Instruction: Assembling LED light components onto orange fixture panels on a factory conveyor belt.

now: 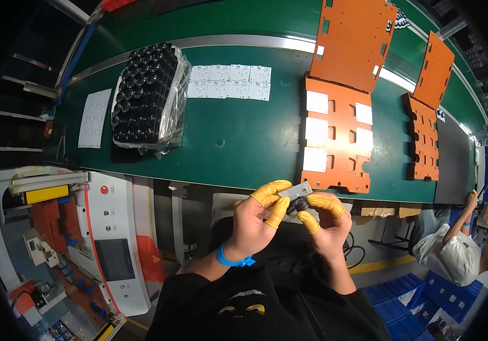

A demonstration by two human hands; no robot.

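The person's two hands meet just off the near edge of the green surface (244, 153), pinching a small assembly between them: a pale plate (293, 191) with a black rounded part (300, 205) against its underside. The left hand (258, 215) grips the plate's left end between thumb and finger, while the right hand (329, 223) has its thumb and fingers closed about the right side, by the black part. Yellow finger cots (278, 212) cover the fingertips, and a blue wristband (234, 258) circles the left wrist. Beyond, an orange fixture (342, 162) lies opened, carrying white square boards (315, 131), three down its left side and two down its right. Farther left on the surface are a block of white panels (230, 82), a stack of black round pieces (147, 85) in clear plastic (177, 116), and another white panel (94, 120).
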